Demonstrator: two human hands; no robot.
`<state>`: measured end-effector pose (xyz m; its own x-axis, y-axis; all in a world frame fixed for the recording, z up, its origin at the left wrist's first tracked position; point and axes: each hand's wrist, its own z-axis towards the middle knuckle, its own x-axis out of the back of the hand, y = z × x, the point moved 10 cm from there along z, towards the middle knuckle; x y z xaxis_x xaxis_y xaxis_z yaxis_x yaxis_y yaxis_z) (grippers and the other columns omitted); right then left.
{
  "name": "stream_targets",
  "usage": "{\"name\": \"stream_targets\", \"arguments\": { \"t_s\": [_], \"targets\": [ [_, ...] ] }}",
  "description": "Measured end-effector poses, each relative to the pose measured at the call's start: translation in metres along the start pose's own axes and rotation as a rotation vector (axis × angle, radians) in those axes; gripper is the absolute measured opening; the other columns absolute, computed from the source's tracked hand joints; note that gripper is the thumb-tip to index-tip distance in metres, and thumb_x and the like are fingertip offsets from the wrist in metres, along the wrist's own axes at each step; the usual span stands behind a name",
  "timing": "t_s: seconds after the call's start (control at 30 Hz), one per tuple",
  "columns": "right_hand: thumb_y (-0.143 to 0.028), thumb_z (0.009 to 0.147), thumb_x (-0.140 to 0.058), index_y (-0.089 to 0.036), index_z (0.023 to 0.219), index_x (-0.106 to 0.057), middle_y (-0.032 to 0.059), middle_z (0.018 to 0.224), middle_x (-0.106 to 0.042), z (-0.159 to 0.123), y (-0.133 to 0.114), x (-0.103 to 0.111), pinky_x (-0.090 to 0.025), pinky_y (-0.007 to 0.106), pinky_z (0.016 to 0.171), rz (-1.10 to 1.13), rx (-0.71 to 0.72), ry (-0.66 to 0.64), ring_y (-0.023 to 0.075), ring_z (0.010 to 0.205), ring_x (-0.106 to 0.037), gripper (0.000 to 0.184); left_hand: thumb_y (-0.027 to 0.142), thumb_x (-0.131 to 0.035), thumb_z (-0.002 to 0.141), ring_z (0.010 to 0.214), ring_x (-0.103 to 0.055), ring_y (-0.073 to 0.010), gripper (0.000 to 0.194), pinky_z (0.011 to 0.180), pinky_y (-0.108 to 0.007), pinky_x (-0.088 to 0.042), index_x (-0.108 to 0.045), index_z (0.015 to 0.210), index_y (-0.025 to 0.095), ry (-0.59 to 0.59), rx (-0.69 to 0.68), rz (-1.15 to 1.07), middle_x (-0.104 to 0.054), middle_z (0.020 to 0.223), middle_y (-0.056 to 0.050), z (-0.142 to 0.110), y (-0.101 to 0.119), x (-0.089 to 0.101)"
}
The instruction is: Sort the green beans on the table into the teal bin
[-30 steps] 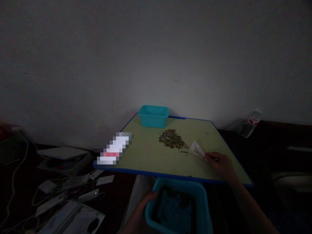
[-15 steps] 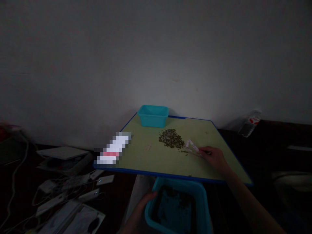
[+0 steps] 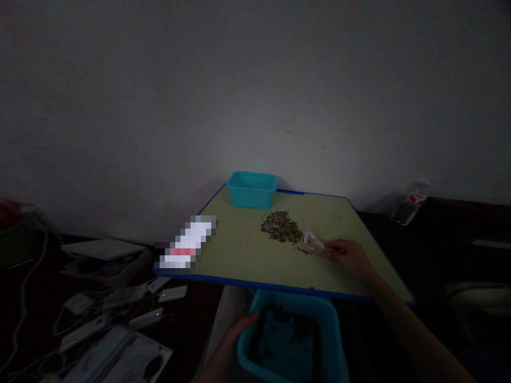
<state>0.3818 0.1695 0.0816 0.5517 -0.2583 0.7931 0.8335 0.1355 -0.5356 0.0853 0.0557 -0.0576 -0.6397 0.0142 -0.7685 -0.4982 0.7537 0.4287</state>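
My right hand is closed on a thin, flat, see-through piece with pale pink-white patches, perhaps plastic. Its far edge lies low on the board, beside a heap of small dark brown grains or seeds. A few loose grains are scattered next to it. Below the board's near edge, my left hand grips the left rim of a blue plastic tub, the thumb over the rim and the other fingers hidden. Dark bits lie along the bottom of this tub.
A second blue tub stands at the back of the pale yellow-green board with blue edging. A blurred-out bright phone-like shape lies at the left. Cables and white adapters cover the left side. A plastic bottle leans at the right.
The flat piece in my right hand has tilted lower toward the board, with its far edge shifted slightly. My left hand and the tub it grips stay in place.
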Motion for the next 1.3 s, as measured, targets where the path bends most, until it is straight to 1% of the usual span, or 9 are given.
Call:
{"name": "stream_targets", "arguments": {
  "t_s": [0.1,0.27,0.37,0.43,0.57,0.83,1.07,1.2,1.3],
  "targets": [
    [-0.035,0.085,-0.056,-0.023,0.092,-0.079,0.0053,0.091,-0.078,-0.003,0.001,0.0,-0.053,0.034,0.074,0.003,-0.01,0.006,0.0244,0.083,-0.072,0.027,0.036,-0.058,0.088,0.115,-0.066,-0.0392,0.064,0.104,-0.053,-0.044,-0.046,0.141,0.001,-0.061,0.033,0.006,-0.074,0.118,-0.023,-0.001,-0.002,-0.009],
    [-0.034,0.085,-0.057,-0.021,0.094,-0.079,0.0053,0.091,-0.078,-0.01,-0.002,0.001,-0.052,0.033,0.073,0.002,-0.003,0.009,0.0238,0.081,-0.072,0.027,0.031,-0.057,0.089,0.114,-0.066,-0.0369,0.058,0.105,-0.053,-0.043,-0.048,0.14,0.004,-0.101,-0.007,0.017,-0.075,0.117,-0.02,-0.005,0.007,-0.02],
    [-0.035,0.085,-0.058,-0.02,0.094,-0.079,0.006,0.09,-0.078,-0.013,-0.003,0.002,-0.052,0.033,0.072,0.0,0.001,0.02,0.024,0.08,-0.072,0.027,0.033,-0.06,0.087,0.111,-0.068,-0.0383,0.062,0.102,-0.054,-0.045,-0.047,0.141,0.006,-0.068,0.032,0.017,-0.077,0.112,-0.02,-0.002,0.001,-0.013],
    [-0.035,0.085,-0.058,-0.021,0.093,-0.079,0.006,0.09,-0.078,-0.015,-0.004,0.003,-0.052,0.034,0.072,-0.005,0.006,0.032,0.0245,0.081,-0.072,0.027,0.034,-0.059,0.087,0.112,-0.068,-0.037,0.061,0.102,-0.053,-0.046,-0.047,0.142,0.009,-0.069,0.015,0.001,-0.076,0.115,-0.019,0.002,0.0,-0.008],
    [-0.034,0.086,-0.057,-0.022,0.094,-0.079,0.0058,0.09,-0.078,-0.018,-0.002,0.003,-0.053,0.033,0.072,-0.012,0.005,0.028,0.0246,0.081,-0.072,0.026,0.032,-0.057,0.088,0.11,-0.068,-0.038,0.052,0.102,-0.054,-0.045,-0.056,0.133,0.006,-0.087,-0.05,0.027,-0.076,0.115,-0.02,0.006,0.001,-0.002],
    [-0.033,0.086,-0.058,-0.023,0.092,-0.079,0.0052,0.089,-0.078,-0.022,-0.005,0.003,-0.053,0.031,0.07,-0.014,0.028,0.037,0.0232,0.079,-0.072,0.025,0.035,-0.053,0.09,0.111,-0.068,-0.0373,0.046,0.102,-0.054,-0.045,-0.063,0.125,0.006,-0.127,-0.034,0.024,-0.076,0.114,-0.019,0.002,0.002,-0.014],
    [-0.032,0.086,-0.058,-0.021,0.093,-0.079,0.0056,0.089,-0.078,-0.029,-0.012,-0.002,-0.052,0.029,0.067,0.034,0.021,0.009,0.0218,0.076,-0.071,0.024,0.036,-0.059,0.087,0.098,-0.073,-0.037,0.041,0.097,-0.053,-0.048,-0.069,0.114,0.006,-0.021,-0.035,0.07,-0.08,0.1,-0.018,0.007,0.0,0.005],
    [-0.033,0.087,-0.058,-0.022,0.093,-0.079,0.0056,0.09,-0.077,-0.037,-0.015,-0.006,-0.052,0.03,0.068,0.047,0.027,-0.016,0.0222,0.078,-0.071,0.024,0.035,-0.061,0.085,0.097,-0.074,-0.0347,0.047,0.094,-0.049,-0.05,-0.064,0.124,0.009,0.036,-0.019,0.05,-0.081,0.099,-0.015,0.005,-0.001,0.002],
    [-0.034,0.088,-0.058,-0.023,0.093,-0.079,0.0056,0.09,-0.077,-0.043,-0.02,-0.008,-0.052,0.03,0.068,0.061,0.046,-0.036,0.022,0.078,-0.07,0.024,0.04,-0.058,0.086,0.1,-0.073,-0.0365,0.055,0.093,-0.051,-0.05,-0.059,0.13,0.006,0.046,-0.01,0.032,-0.08,0.099,-0.018,0.005,-0.002,-0.002]
  ]
}}
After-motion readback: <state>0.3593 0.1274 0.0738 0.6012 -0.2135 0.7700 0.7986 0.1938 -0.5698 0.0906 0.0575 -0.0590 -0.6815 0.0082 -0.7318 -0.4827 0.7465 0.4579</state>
